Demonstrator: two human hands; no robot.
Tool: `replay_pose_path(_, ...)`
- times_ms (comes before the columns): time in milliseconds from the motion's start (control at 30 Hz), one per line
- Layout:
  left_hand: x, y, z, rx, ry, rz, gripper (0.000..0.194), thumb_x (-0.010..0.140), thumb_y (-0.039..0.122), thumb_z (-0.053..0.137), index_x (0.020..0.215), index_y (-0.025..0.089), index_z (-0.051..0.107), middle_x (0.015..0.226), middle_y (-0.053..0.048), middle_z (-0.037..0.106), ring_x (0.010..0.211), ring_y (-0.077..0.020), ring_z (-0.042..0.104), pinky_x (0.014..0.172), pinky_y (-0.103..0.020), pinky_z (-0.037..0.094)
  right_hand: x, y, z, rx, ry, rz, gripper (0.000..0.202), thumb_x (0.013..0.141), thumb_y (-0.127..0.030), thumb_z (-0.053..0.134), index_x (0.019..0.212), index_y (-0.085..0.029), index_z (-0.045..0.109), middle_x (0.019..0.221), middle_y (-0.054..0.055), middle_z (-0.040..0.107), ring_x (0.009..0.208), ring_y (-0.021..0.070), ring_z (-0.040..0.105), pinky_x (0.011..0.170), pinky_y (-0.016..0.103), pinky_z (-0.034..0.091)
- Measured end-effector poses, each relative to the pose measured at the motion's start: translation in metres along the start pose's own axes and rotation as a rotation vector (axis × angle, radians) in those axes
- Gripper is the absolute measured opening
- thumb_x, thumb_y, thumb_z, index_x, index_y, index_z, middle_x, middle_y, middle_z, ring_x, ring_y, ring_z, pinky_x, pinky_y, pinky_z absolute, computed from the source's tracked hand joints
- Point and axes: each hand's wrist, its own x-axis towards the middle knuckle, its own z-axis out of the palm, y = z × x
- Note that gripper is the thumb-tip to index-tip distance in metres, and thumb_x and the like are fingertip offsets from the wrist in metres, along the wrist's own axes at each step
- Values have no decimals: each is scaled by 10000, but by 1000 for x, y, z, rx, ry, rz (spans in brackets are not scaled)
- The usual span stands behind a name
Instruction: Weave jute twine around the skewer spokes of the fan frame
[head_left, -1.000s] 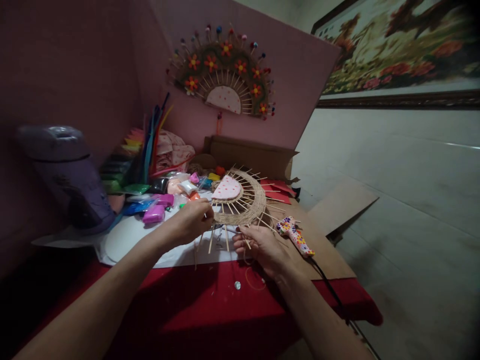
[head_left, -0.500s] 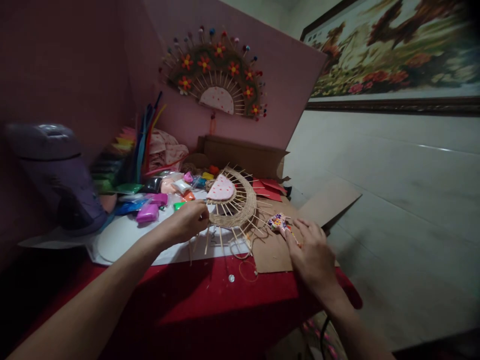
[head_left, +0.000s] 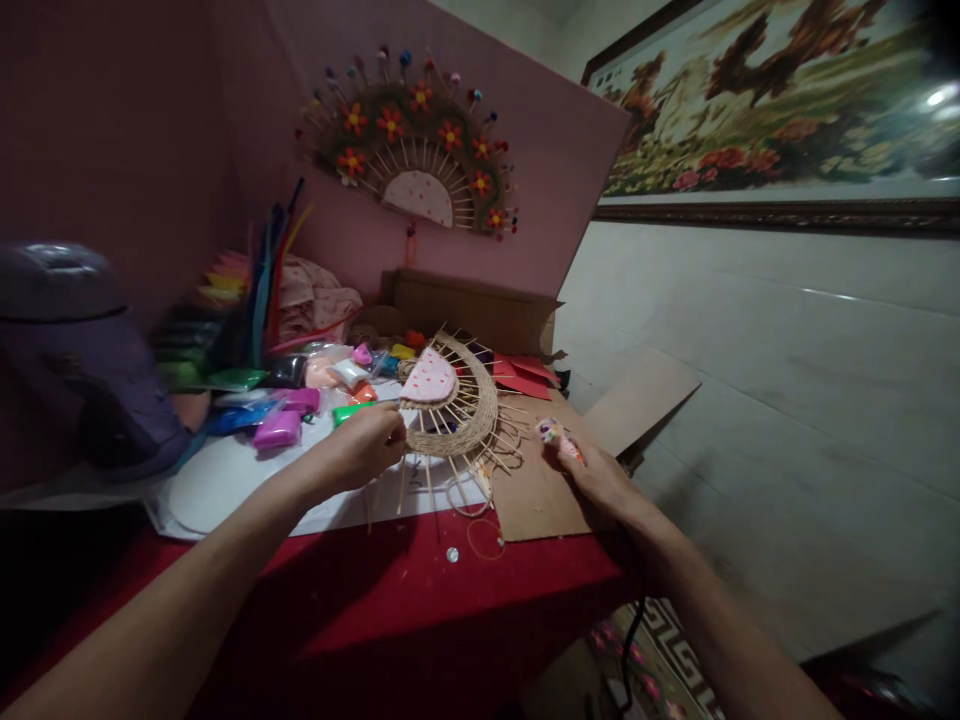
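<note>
My left hand [head_left: 369, 442] is closed on the lower left end of a stick-and-twine fan [head_left: 484, 405], tilted above the table. Thin wooden sticks radiate through its woven twine band, and a pink dotted half-round piece [head_left: 430, 376] covers the centre. To the right, my right hand [head_left: 600, 480] is wrapped around a small flower-patterned glue gun [head_left: 553, 434], held over the cardboard. A dark cord [head_left: 632, 640] hangs below that hand. Loose twine lies between the fan and the cardboard.
Flat cardboard [head_left: 536, 500] lies on the red tablecloth [head_left: 360, 600]. Bags of coloured clay [head_left: 277, 428] and a purple container [head_left: 82, 370] stand at left. A finished flowered fan [head_left: 420, 150] hangs on the pink board behind. Red paper [head_left: 525, 375] lies at the back.
My right hand has closed around the glue gun, which lay under its open fingers before, and lifted it. My left hand still holds the fan. The view has shifted slightly right.
</note>
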Motion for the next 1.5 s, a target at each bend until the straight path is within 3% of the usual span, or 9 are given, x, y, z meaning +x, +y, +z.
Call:
replay_pose_path(100,0,1,0,23,-6,12,124,664,93,450,578,144,525,671,-36,524,563,-106,459,521,-225,353,-7,-2,-6,341,75,112,306,745,-451,511,870,-180,579,636,16,572,564,150,508,503,254,369)
replay_pose_path(200,-1,2,0,39,-25,9,136,674,96,441,580,141,529,667,-46,533,582,-113,464,546,-233,356,-28,-25,-12,748,127,222,379,659,-435,637,936,-200,531,589,-46,481,447,80,407,400,195,308)
replay_pose_path(267,-1,3,0,33,-34,3,148,690,103,435,584,141,532,656,-46,536,586,-114,466,554,-233,356,-45,-49,-16,1003,15,265,375,665,-418,654,944,-212,510,627,-49,466,439,52,380,362,159,263)
replay_pose_path(333,-2,6,-1,21,-29,5,152,702,113,437,586,141,532,657,-46,538,589,-112,464,555,-230,355,-60,-75,-17,1142,-210,312,358,660,-414,666,897,-200,505,622,-50,444,427,39,358,335,141,233)
replay_pose_path(467,-3,9,-2,6,-33,-25,151,710,118,441,591,136,533,673,-48,534,573,-103,449,535,-223,341,-72,-115,-8,1176,-579,360,313,680,-392,653,858,-193,488,583,-69,405,379,15,255,300,138,183)
replay_pose_path(600,-2,10,-1,-1,-44,-39,157,720,131,442,594,134,538,672,-39,526,559,-97,435,532,-220,335,-65,-131,6,1138,-730,336,281,715,-378,620,865,-184,484,556,-77,385,370,22,255,291,148,161)
replay_pose_path(933,-1,10,0,-17,-38,-28,159,719,118,450,583,133,532,660,-27,511,571,-96,424,555,-220,340,-49,-130,24,1202,-821,323,215,730,-330,588,748,-198,418,529,-90,358,354,10,225,292,141,105)
replay_pose_path(1100,-1,11,0,-18,-30,-5,150,716,117,465,589,128,544,670,-28,523,580,-98,430,561,-224,338,-48,-129,26,1203,-841,376,216,719,-321,591,806,-202,434,549,-86,391,355,10,248,292,142,108)
replay_pose_path(1500,0,7,4,-40,13,36,149,710,110,480,572,130,533,659,-22,519,564,-88,417,541,-217,325,-47,-130,27,1204,-855,368,228,744,-313,576,700,-203,381,524,-90,372,339,7,235,276,134,113)
